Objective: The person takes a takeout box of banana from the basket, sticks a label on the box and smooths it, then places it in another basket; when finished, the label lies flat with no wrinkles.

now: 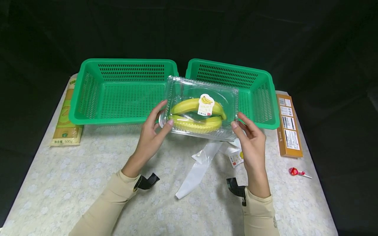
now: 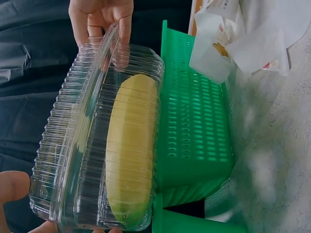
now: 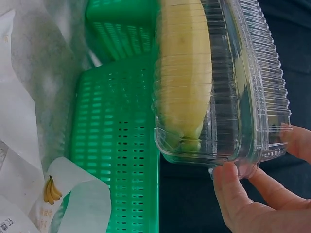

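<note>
A clear plastic clamshell box (image 1: 183,87) is held up above the table, tilted, with its lid closed. Inside lie two yellow bananas (image 1: 196,124), and a white label (image 1: 206,105) with a banana picture sits on the lid. My left hand (image 1: 150,134) grips the box's left end, thumb on the near edge. At the other end, my right hand (image 1: 251,141) pinches the corner between thumb and fingers. In the right wrist view the right fingertips (image 3: 228,172) press against the box's rim. Both wrist views show a banana through the ribbed side wall.
Two green baskets, left (image 1: 124,121) and right (image 1: 270,98), stand behind the box. Strips of white label backing (image 1: 196,173) lie beneath the hands. A yellow-green 500g packet (image 1: 66,127) is at far left; an orange carton (image 1: 289,127) and red lollipop (image 1: 293,171) are at right.
</note>
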`<state>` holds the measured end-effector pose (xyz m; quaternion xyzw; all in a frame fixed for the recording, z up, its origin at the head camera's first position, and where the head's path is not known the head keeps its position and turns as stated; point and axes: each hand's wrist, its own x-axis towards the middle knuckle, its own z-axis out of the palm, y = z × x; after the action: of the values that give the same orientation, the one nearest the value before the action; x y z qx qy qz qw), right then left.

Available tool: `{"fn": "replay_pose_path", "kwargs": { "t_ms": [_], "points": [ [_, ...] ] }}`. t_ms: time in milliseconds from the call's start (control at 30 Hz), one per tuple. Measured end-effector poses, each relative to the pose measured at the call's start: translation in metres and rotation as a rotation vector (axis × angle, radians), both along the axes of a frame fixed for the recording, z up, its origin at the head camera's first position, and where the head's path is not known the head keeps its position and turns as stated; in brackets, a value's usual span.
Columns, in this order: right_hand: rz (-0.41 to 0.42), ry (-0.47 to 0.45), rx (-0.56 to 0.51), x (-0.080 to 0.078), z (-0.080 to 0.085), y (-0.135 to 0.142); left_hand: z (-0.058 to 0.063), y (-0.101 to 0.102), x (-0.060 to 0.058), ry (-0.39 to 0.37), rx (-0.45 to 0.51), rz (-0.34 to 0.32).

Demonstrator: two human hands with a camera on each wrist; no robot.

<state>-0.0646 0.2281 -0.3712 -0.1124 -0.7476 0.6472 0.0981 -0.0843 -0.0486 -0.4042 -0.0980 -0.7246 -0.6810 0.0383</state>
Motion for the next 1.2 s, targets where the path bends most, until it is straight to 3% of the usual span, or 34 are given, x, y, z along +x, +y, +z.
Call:
{"fn": "replay_pose_path", "kwargs": {
  "t_ms": [233,567,1200],
  "points": [
    [-0.022,0.014,-0.02,-0.001,-0.001,0.0,-0.001,0.0,-0.001,0.007,-0.026,0.0],
    [-0.082,0.083,-0.08,-0.014,0.0,0.006,0.0,0.012,-0.01,0.001,-0.05,-0.027],
    [-0.092,0.034,-0.02,-0.014,0.009,0.018,0.005,0.031,-0.015,0.013,0.001,0.012]
  ]
}}
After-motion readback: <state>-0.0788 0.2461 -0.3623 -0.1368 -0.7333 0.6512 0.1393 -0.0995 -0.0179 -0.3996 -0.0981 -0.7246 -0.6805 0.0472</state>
